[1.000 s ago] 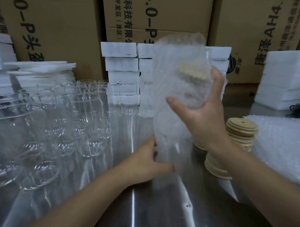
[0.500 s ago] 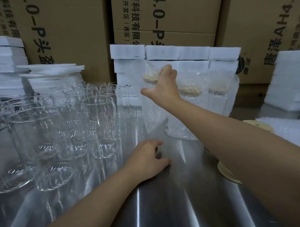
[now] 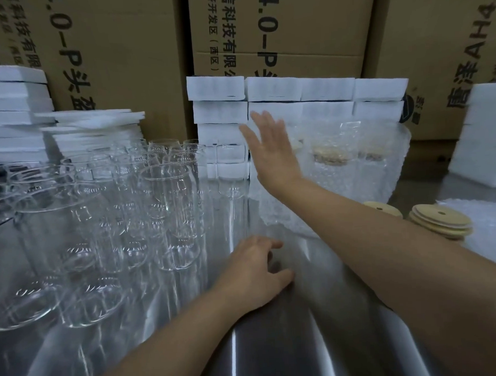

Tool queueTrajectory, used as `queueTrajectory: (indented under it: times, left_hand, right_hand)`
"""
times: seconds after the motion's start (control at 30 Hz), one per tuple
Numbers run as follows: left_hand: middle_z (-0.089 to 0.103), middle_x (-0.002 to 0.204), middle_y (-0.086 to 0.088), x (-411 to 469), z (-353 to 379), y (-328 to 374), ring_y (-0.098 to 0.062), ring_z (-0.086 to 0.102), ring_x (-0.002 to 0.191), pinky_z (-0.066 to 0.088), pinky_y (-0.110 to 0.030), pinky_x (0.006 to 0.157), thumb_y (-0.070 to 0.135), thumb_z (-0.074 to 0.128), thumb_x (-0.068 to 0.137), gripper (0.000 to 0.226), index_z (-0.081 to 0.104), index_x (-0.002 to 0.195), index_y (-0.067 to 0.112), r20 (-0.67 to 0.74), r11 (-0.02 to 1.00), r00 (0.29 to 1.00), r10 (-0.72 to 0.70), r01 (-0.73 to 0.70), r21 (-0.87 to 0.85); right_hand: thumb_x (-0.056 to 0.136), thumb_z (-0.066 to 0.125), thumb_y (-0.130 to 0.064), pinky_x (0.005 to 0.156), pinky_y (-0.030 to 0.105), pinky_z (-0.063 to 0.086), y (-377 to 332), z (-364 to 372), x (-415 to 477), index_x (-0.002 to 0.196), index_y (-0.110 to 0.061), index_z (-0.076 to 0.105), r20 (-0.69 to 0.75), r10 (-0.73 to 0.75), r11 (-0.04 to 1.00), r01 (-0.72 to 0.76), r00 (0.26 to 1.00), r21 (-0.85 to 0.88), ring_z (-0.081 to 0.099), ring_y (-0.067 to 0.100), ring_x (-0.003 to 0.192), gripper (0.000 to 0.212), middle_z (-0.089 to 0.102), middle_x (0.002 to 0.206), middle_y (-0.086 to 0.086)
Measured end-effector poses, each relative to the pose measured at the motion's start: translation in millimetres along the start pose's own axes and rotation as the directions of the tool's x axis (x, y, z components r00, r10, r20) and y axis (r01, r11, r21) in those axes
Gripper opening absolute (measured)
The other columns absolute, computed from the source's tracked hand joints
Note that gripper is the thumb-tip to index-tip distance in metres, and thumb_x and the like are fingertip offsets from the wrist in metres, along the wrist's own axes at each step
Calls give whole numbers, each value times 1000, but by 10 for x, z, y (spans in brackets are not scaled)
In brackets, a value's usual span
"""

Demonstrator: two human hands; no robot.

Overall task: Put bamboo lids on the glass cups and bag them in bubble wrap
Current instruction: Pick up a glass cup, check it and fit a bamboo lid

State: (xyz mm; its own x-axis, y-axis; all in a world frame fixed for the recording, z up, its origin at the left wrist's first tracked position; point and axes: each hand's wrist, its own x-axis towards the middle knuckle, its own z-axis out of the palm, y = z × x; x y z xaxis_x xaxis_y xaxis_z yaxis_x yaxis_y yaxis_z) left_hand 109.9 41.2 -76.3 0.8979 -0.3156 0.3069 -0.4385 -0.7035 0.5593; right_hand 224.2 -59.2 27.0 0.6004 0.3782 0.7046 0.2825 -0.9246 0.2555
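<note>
Several bare glass cups stand packed together on the left of the steel table. At the back, bubble-wrapped cups with bamboo lids inside stand in a row against white foam blocks. My right hand is stretched out with straight, spread fingers just in front of the leftmost wrapped cup, holding nothing. My left hand rests on the table beside the glass cups, fingers loosely bent, empty. Two stacks of bamboo lids sit at the right, partly hidden by my right forearm.
White foam blocks are stacked at the back, more foam at the left and right. Brown cardboard boxes form the wall behind. Flat bubble-wrap bags lie at the right edge.
My right hand carried the wrapped cup to the back row, set it down and let go; its fingers now spread open. My left hand stayed on the table.
</note>
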Motion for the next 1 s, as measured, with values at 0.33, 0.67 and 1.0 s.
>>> queueTrajectory:
  times: [0.33,0.67,1.0]
  left_hand:
    - [46,108,12,18,25,19,-5,45,103,39,-19,91,38,68,84,48,57,128,25,-39,997,998,47,-49,-57]
    - [51,121,7,20,17,26,-6,44,105,38,-22,97,38,67,86,48,55,130,25,-37,997,997,70,-71,-35]
    - [47,133,3,50,6,22,-9,42,123,32,-14,97,30,69,85,45,58,128,22,-82,996,997,-1,-6,-90]
  right_hand:
    - [94,48,-18,103,41,39,-228,156,663,154,-18,-10,556,123,900,-329,822,287,38,34,134,83,-5,163,8]
    - [95,48,-15,79,34,36,-286,212,601,125,-9,50,387,90,996,-74,918,-58,51,28,111,30,51,124,10]
    - [89,56,-18,99,38,20,-313,-490,35,109,-15,58,-147,100,994,-92,984,61,30,28,132,20,38,144,1]
